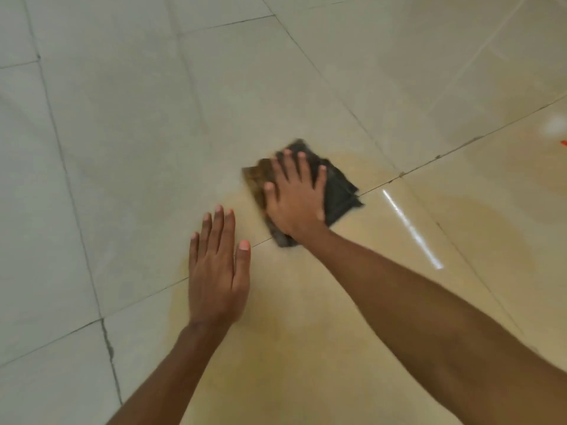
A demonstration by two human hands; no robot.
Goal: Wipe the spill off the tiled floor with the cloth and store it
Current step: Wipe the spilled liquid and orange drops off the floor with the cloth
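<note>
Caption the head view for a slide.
Right hand presses a dark cloth onto a yellowish spill on the tiled floor; left hand open alongside.

orange object (564, 143) at right edge | bright light streak (411, 229) right of centre | cracked grout line (108, 345) lower left

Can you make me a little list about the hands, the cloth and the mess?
right hand: flat, fingers spread, pressing the cloth
left hand: open, fingers straight, apart from the cloth
cloth: dark, looks folded, one side stained brown
spill: yellowish film around both hands
floor: pale tiles, dark grout lines
</note>
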